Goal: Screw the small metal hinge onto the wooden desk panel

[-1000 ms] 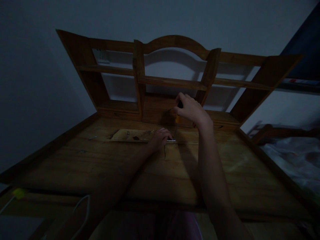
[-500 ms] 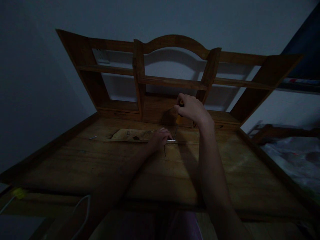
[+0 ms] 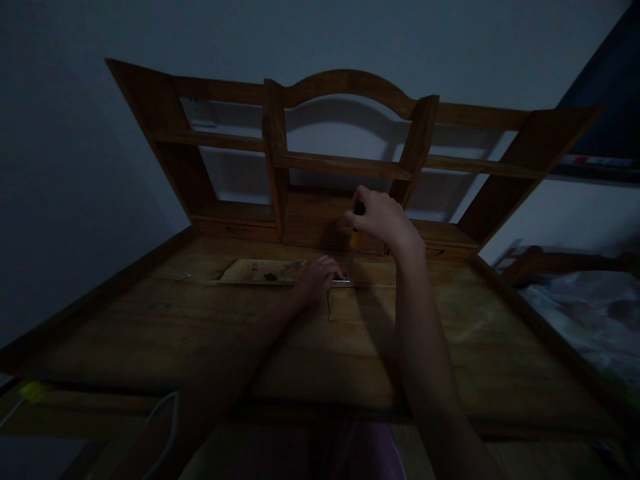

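My right hand (image 3: 381, 217) is closed around the handle of a screwdriver (image 3: 355, 240) with a yellow and black grip. Its thin shaft points down, nearly upright, to a small shiny metal hinge (image 3: 342, 281) on the wooden desktop. My left hand (image 3: 320, 275) lies low beside the shaft, its fingers bent over the hinge's left end and covering part of it. Under and left of that hand is a pale wooden board (image 3: 250, 270) with dark marks. A thin dark wire or crack-like line (image 3: 329, 307) runs toward me from the hinge.
A wooden shelf unit (image 3: 345, 163) with open compartments rises at the back of the desktop (image 3: 200, 333). On the left lies a small metal piece (image 3: 183, 277), perhaps a screw. A white cable (image 3: 175, 417) hangs at the front edge, near a yellow object (image 3: 33, 392). The room is dim.
The view has shifted very slightly. Both hands keep their places at the hinge, and the screwdriver stays upright in my right hand with its grip turned a little.
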Available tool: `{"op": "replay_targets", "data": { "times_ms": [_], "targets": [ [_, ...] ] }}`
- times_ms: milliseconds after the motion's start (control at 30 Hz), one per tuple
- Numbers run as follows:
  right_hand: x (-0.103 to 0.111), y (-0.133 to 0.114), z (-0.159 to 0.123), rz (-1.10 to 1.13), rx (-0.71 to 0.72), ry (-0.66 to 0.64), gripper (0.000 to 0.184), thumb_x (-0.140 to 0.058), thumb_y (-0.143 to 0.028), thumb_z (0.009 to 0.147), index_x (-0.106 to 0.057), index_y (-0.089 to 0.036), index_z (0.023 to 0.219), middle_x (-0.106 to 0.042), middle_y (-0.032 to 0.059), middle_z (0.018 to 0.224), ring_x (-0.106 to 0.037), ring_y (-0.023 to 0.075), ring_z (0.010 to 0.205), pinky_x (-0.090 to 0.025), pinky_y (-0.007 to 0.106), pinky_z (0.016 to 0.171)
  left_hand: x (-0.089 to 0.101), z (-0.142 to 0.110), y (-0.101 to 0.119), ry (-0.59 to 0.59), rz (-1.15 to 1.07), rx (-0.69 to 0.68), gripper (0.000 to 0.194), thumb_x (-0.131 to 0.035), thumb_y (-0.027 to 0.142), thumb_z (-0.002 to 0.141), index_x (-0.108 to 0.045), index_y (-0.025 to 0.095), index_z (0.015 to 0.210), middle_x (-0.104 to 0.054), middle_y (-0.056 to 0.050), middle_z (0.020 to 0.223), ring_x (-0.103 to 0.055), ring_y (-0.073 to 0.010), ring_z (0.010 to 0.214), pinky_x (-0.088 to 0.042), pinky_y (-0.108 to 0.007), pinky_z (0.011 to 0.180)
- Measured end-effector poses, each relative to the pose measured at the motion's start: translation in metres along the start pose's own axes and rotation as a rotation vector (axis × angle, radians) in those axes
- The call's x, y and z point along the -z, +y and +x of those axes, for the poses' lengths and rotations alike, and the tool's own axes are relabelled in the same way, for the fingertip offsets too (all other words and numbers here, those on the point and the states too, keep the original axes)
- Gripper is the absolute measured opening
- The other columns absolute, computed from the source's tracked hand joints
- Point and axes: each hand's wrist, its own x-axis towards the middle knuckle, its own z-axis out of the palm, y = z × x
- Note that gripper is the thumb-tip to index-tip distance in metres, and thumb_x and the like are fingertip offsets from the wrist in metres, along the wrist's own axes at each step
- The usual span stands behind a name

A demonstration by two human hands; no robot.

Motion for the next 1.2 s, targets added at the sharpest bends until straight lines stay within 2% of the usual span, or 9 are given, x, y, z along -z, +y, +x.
{"op": "replay_targets", "data": {
  "times_ms": [167, 333, 500, 600, 700, 867, 1033, 1200],
  "targets": [
    [0.0004, 0.0016, 0.001, -0.009, 0.034, 0.017, 0.025, -0.051, -0.032, 0.091, -0.065, -0.018, 0.106, -0.074, 0.0136, 0.108, -0.068, 0.0306, 0.101, -0.047, 0.042, 0.084, 0.0011, 0.0006, 0.0006, -0.009, 0.006, 0.007, 0.034, -0.045, 0.004, 0.092, -0.074, 0.022, 0.089, -0.072, -0.004, 0.096, -0.063, -0.0205, 0.098, -0.05, -0.037, 0.093],
    [0.0008, -0.0001, -0.0012, 0.039, 0.041, 0.015, 0.026, -0.053, -0.035, 0.088, -0.064, -0.017, 0.104, -0.072, 0.014, 0.111, -0.067, 0.0318, 0.101, -0.048, 0.042, 0.082, 0.0029, 0.0008, 0.0016, -0.017, 0.008, 0.005, 0.033, -0.046, 0.004, 0.092, -0.074, 0.021, 0.089, -0.072, -0.005, 0.096, -0.062, -0.021, 0.098, -0.05, -0.038, 0.093],
    [0.0015, 0.002, -0.0001, 0.007, 0.031, 0.011, 0.024, -0.052, -0.034, 0.091, -0.067, -0.018, 0.102, -0.074, 0.0131, 0.103, -0.067, 0.0316, 0.1, -0.047, 0.042, 0.082, 0.0031, 0.0009, 0.0011, -0.004, -0.01, -0.015, 0.031, -0.046, 0.005, 0.094, -0.073, 0.02, 0.09, -0.072, -0.004, 0.095, -0.062, -0.02, 0.096, -0.05, -0.036, 0.091],
    [0.0013, 0.0019, 0.0004, 0.014, 0.054, 0.007, 0.025, -0.051, -0.028, 0.09, -0.065, -0.019, 0.108, -0.072, 0.0123, 0.11, -0.066, 0.0293, 0.103, -0.046, 0.041, 0.087, 0.0029, 0.0009, 0.001, -0.003, -0.003, -0.007, 0.031, -0.046, 0.006, 0.094, -0.074, 0.02, 0.088, -0.072, -0.004, 0.094, -0.062, -0.0198, 0.095, -0.05, -0.036, 0.09],
    [0.0022, -0.0006, -0.0008, 0.055, 0.047, 0.013, 0.03, -0.053, -0.031, 0.088, -0.061, -0.019, 0.114, -0.067, 0.0129, 0.118, -0.064, 0.0301, 0.107, -0.045, 0.042, 0.09, 0.0032, 0.0011, 0.0027, -0.005, -0.005, -0.011, 0.032, -0.045, 0.005, 0.093, -0.073, 0.02, 0.089, -0.072, -0.004, 0.094, -0.063, -0.0202, 0.096, -0.05, -0.037, 0.092],
    [0.004, -0.0032, -0.0026, 0.077, 0.033, -0.007, 0.028, -0.051, -0.033, 0.087, -0.06, -0.02, 0.11, -0.066, 0.0126, 0.115, -0.063, 0.0313, 0.107, -0.045, 0.043, 0.088, 0.004, 0.0018, 0.0069, 0.023, -0.009, -0.022, 0.03, -0.047, 0.006, 0.093, -0.073, 0.021, 0.091, -0.072, -0.005, 0.096, -0.062, -0.0211, 0.097, -0.051, -0.038, 0.09],
    [-0.0004, 0.0006, -0.0009, 0.004, 0.027, 0.009, 0.03, -0.049, -0.042, 0.093, -0.06, -0.019, 0.108, -0.066, 0.0148, 0.116, -0.063, 0.033, 0.106, -0.046, 0.044, 0.086, 0.0028, 0.002, 0.0066, 0.033, 0.003, -0.041, 0.027, -0.05, 0.007, 0.092, -0.073, 0.021, 0.092, -0.072, -0.005, 0.097, -0.062, -0.0206, 0.097, -0.051, -0.038, 0.09],
    [-0.0023, 0.002, -0.001, -0.033, 0.042, 0.01, 0.025, -0.049, -0.033, 0.092, -0.059, -0.019, 0.109, -0.065, 0.0141, 0.116, -0.063, 0.0318, 0.105, -0.046, 0.043, 0.086, 0.0003, 0.0018, 0.0054, 0.037, 0.013, -0.045, 0.025, -0.051, 0.007, 0.092, -0.073, 0.021, 0.091, -0.071, -0.005, 0.096, -0.061, -0.0198, 0.096, -0.051, -0.036, 0.088]
  ]
}}
